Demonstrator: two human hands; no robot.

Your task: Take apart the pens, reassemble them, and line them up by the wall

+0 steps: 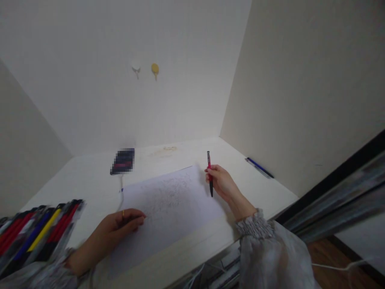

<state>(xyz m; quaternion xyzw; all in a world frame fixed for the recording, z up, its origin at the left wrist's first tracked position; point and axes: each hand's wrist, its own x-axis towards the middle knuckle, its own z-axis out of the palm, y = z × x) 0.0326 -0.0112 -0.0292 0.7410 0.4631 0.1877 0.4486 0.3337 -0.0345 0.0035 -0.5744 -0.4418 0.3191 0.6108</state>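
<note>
1. Reading the clock from the middle of the sheet of paper (183, 220), twelve toward the back wall (186, 100), we see a thin, flat rectangle with faint grey scribbling, on a smooth white tabletop (233, 164).
2. Our right hand (221, 182), at two o'clock, pinches a slim red-and-black pen (211, 182) near its middle, dark tip toward six and button end toward twelve. Its sleeve (270, 249) is pale and sheer, with a gathered cuff.
3. Our left hand (124, 224), between eight and nine, lies over the paper's left side, fingers loosely curled, a gold-coloured ring (123, 213) on one; we cannot tell whether the fingertips grip anything.
4. So the paper stretches between our hands, toward three from the left and eight from the right, with the pen beside its right edge. We cannot tell whether the tip touches anything.
5. Near nine, a row of slender red, blue and yellow pens (45, 228) is cut off by the frame. At two, well past our right hand, lies a blue-and-black pen (260, 167).
6. Between ten and eleven, a dark, flat object (123, 161) is pixelated beyond recognition. The scribbles are too blurred to read.
</note>
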